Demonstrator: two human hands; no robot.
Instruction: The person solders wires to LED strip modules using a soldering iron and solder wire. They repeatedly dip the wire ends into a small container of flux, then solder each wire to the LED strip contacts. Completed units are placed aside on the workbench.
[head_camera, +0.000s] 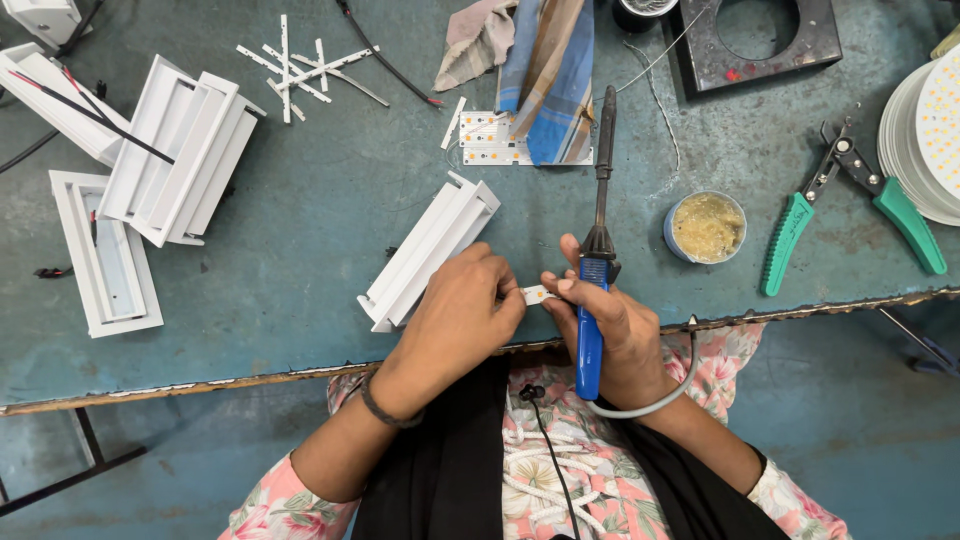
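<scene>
Two hands meet at the teal table's (300, 260) near edge: left hand (462, 312) and right hand (610, 325) pinch a small white strip (536, 294); right also grips a blue-handled soldering iron (594, 300).

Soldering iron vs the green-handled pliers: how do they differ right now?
The soldering iron has a blue handle; the pliers have green grips. The iron is held in the right hand, tip pointing away; the pliers lie untouched, handles spread. The iron trails a grey cord; the pliers have none. Both are over the teal table.
</scene>
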